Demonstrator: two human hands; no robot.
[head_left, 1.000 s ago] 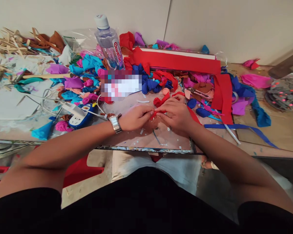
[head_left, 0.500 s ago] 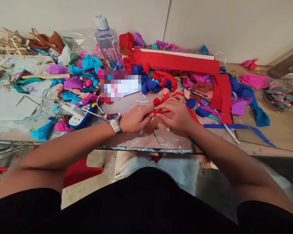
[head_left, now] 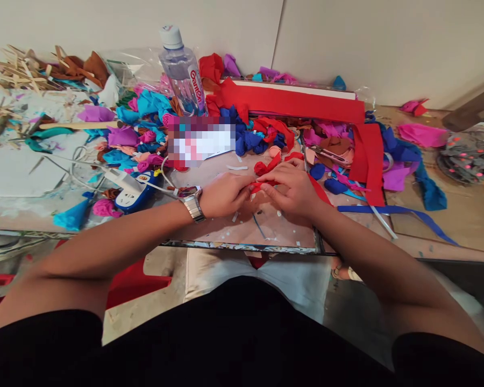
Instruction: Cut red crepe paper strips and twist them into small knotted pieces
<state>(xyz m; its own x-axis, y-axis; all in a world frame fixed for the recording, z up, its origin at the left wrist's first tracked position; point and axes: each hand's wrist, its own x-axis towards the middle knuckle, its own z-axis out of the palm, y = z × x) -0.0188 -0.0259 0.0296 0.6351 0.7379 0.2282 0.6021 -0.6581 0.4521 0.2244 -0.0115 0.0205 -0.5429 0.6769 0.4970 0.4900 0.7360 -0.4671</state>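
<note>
Between my two hands is a narrow red strip (head_left: 269, 183), fabric or crepe paper, folded or twisted above the table. My left hand (head_left: 226, 194), with a metal watch (head_left: 192, 205) on its wrist, pinches the strip's left end. My right hand (head_left: 292, 188) holds the other side, thumb below and fingers curled over the top. Part of the strip is hidden by the fingers. Just beyond my fingers lies a rolled red piece (head_left: 265, 165). More red material (head_left: 319, 191) trails out past my right hand on the table.
A water bottle (head_left: 183, 75) stands at the back. A blue power strip (head_left: 135, 196) with white cables sits left. Colourful scraps (head_left: 145, 107) are heaped around. Long red strips (head_left: 294, 102), a box cutter (head_left: 333, 156) and a blue ribbon (head_left: 399, 208) lie right. Pliers (head_left: 44, 137) lie far left.
My hands have hardly moved; the fingers have shifted slightly along the red strip, and less of it shows between them. The whole view has shifted slightly.
</note>
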